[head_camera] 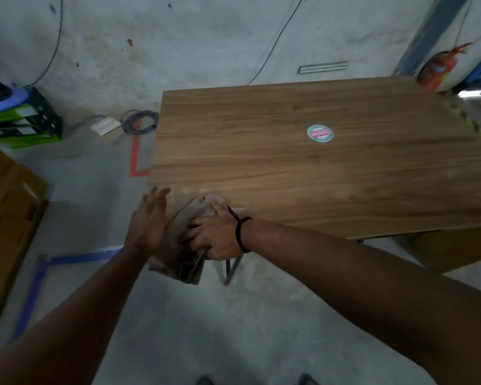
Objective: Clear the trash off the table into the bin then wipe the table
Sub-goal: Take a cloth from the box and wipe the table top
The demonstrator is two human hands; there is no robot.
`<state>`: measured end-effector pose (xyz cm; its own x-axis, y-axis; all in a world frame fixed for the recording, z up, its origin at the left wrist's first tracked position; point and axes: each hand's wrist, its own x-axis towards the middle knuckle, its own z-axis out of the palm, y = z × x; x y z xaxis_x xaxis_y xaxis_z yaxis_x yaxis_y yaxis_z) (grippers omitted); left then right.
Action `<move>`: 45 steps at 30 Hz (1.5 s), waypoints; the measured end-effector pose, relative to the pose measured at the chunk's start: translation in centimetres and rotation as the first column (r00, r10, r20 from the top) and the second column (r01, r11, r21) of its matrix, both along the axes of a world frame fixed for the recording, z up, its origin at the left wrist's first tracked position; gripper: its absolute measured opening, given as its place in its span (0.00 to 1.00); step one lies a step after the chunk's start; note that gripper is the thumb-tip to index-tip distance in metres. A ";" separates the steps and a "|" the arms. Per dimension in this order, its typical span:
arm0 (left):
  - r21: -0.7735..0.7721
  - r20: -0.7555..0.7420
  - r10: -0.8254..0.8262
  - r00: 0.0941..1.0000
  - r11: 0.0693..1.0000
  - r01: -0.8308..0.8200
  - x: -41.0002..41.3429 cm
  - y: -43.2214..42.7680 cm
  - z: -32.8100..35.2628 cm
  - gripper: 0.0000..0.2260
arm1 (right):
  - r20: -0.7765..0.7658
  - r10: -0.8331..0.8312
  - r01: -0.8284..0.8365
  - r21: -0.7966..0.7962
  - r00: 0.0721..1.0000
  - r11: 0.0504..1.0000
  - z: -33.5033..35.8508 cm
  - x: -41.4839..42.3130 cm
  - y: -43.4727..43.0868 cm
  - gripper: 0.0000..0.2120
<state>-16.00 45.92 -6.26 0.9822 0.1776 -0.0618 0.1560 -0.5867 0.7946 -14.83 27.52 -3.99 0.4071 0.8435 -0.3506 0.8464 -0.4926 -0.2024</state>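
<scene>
Fingers of the right hand are curled and clamped on a brown wad, crumpled material that could be paper or cloth (blur prevents a firm call). The wad sits at the near-left corner of the table, partly on the top and partly hanging off the near edge. Its long axis runs from the corner down toward the person.

The left hand is just left of the wad with its fingers straight and slightly apart, holding nothing. Whether it touches the wad cannot be told. The right hand is therefore the one in control, with the left placed to catch or support.

One round sticker lies flat on the tabletop, well apart from both hands, toward the far right. It has a pale green ring and a red band with white lettering, which is not legible.

No bin is in view. Judgement: if the wad is trash, it must be carried out of this view; if it is a cloth, the wiping stroke runs away from the corner.
</scene>
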 end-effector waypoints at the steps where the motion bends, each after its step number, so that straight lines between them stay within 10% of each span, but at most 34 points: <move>1: 0.018 0.010 -0.043 0.999 0.999 0.043 0.2 -1.7 0.3 0.26 | 0.009 0.005 -0.005 0.006 1.000 1.000 0.2 0.0 -1.4 0.21; 5: -0.067 -0.010 -0.118 0.993 0.991 0.117 0.4 -8.4 0.6 0.21 | -0.042 -0.022 0.020 -0.052 0.999 0.998 0.6 0.2 -8.0 0.21; 13: 0.322 -0.030 -0.382 0.924 0.871 0.370 1.7 -21.4 -2.4 0.36 | -0.144 -0.205 0.201 -0.044 0.968 0.979 1.4 0.8 -23.4 0.18; 20: 0.545 -0.011 -0.207 0.978 0.819 0.179 2.5 -28.5 -3.4 0.25 | -0.108 -0.445 0.440 -0.070 0.889 0.895 2.1 1.1 -39.1 0.17; 30: 0.668 -0.074 -0.178 0.981 0.722 0.182 2.2 -29.4 -2.9 0.24 | -0.081 -0.832 0.834 -0.009 0.549 0.551 0.6 1.3 -54.1 0.22; 40: 0.679 -0.088 -0.162 0.983 0.712 0.178 2.2 -29.2 -3.3 0.18 | 0.004 -0.997 0.995 0.060 0.079 0.079 -1.1 0.4 -49.1 0.21; 45: 0.676 -0.039 -0.183 0.982 0.720 0.161 2.1 -29.0 -3.3 0.17 | 0.003 -0.999 0.999 -0.028 0.033 0.033 -2.4 0.3 -42.8 0.29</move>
